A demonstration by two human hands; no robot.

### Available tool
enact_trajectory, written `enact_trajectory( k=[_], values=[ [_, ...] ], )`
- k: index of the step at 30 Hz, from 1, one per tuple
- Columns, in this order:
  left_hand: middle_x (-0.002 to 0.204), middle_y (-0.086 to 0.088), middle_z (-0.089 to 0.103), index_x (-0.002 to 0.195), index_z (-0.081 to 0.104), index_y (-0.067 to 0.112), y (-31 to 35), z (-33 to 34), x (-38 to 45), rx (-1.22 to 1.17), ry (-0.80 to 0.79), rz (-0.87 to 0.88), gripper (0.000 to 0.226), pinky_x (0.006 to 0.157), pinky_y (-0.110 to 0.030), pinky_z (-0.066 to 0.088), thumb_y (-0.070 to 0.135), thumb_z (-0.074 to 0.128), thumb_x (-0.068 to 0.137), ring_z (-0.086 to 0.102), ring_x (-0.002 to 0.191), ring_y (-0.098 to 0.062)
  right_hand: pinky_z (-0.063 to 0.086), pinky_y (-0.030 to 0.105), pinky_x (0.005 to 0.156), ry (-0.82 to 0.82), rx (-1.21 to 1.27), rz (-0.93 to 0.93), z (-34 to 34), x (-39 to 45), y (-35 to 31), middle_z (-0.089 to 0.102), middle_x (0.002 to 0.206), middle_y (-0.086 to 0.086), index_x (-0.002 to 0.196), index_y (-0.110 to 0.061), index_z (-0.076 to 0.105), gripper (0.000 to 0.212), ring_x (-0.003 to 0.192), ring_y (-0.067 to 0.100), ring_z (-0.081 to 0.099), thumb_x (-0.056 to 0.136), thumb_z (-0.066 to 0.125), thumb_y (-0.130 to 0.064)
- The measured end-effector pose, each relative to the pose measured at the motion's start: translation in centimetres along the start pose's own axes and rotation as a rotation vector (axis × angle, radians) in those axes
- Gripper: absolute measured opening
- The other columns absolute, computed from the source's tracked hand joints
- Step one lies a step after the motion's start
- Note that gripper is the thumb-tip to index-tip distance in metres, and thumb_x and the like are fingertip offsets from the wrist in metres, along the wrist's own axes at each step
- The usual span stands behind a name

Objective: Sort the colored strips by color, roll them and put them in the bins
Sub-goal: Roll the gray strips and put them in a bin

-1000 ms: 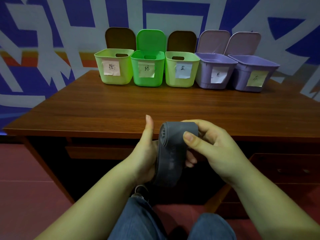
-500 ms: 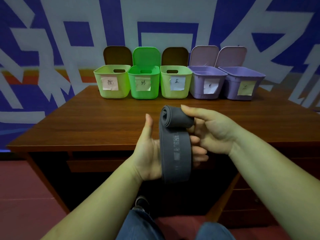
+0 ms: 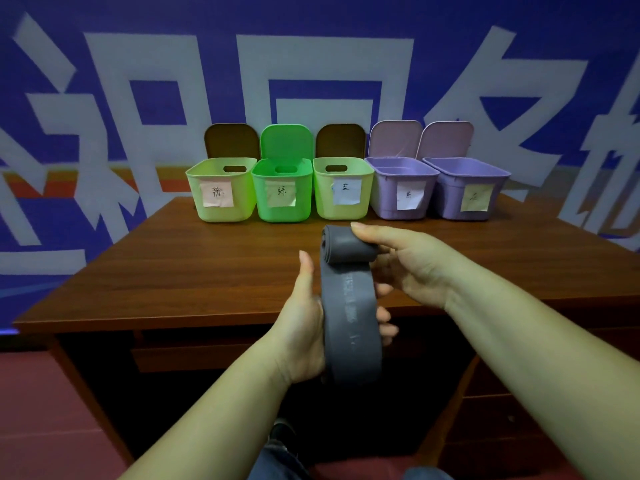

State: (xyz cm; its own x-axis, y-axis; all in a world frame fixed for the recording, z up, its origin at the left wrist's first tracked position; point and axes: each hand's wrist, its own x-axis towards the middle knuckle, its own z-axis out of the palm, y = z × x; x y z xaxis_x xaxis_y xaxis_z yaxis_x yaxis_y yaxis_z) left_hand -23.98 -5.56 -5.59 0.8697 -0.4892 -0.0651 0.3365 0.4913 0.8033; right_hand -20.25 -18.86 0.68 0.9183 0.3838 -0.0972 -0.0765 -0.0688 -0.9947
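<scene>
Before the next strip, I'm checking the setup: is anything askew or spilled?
Nothing stands out. The five bins stand upright in a row at the desk's far edge, lids open, labels on. The left hand and right hand hold the grey strip, part rolled.

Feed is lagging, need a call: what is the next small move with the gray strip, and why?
Probably keep rolling: the right hand pinches the small roll at the top of the gray strip, while a long unrolled length lies across the left hand. It looks too loose to bin yet.
</scene>
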Motion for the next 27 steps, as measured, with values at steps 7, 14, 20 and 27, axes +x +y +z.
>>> enact_trajectory(
  k=[7,14,20,27],
  values=[
    [0.07,-0.017,0.064,0.081,0.075,0.003,-0.6,-0.1,-0.1,0.047,0.091,0.004,0.099,0.065,-0.034,0.052,0.084,0.021,0.062,0.06,0.056,-0.024,0.035,0.028,0.071,-0.022,-0.145,-0.153,-0.1,0.3,1.0,0.061,0.062,-0.003,0.086,-0.009,0.066,0.028,0.047,0.002,0.051,0.082,0.064,-0.037],
    [0.075,-0.013,0.064,0.106,0.062,0.002,-1.7,-0.5,-1.0,0.083,0.034,0.094,0.083,0.067,-0.033,0.055,0.075,0.04,0.073,0.062,0.062,-0.021,0.04,0.043,0.097,0.0,-0.153,-0.175,0.2,-0.1,1.4,0.062,0.083,0.011,0.095,-0.004,0.067,0.059,0.079,0.02,0.056,0.06,0.066,-0.051],
    [0.074,-0.014,0.062,0.099,0.063,0.002,-1.5,-0.6,-1.1,0.06,0.047,0.054,0.099,0.068,-0.034,0.053,0.084,0.022,0.061,0.059,0.062,-0.023,0.041,0.03,0.048,-0.136,-0.018,-0.132,0.3,-0.8,2.8,0.043,0.05,0.008,0.087,-0.005,0.06,0.033,0.034,0.02,0.042,0.073,0.067,-0.035],
    [0.075,-0.02,0.059,0.106,0.069,0.0,-1.7,-1.1,-1.3,-0.073,0.119,0.031,0.113,0.067,-0.037,0.049,0.09,0.016,0.063,0.056,0.062,-0.029,0.044,0.031,0.043,-0.074,-0.042,-0.186,1.2,-1.1,4.5,0.062,0.07,0.01,0.107,-0.009,0.058,0.023,0.038,0.021,0.047,0.086,0.066,-0.011]
  ],
)
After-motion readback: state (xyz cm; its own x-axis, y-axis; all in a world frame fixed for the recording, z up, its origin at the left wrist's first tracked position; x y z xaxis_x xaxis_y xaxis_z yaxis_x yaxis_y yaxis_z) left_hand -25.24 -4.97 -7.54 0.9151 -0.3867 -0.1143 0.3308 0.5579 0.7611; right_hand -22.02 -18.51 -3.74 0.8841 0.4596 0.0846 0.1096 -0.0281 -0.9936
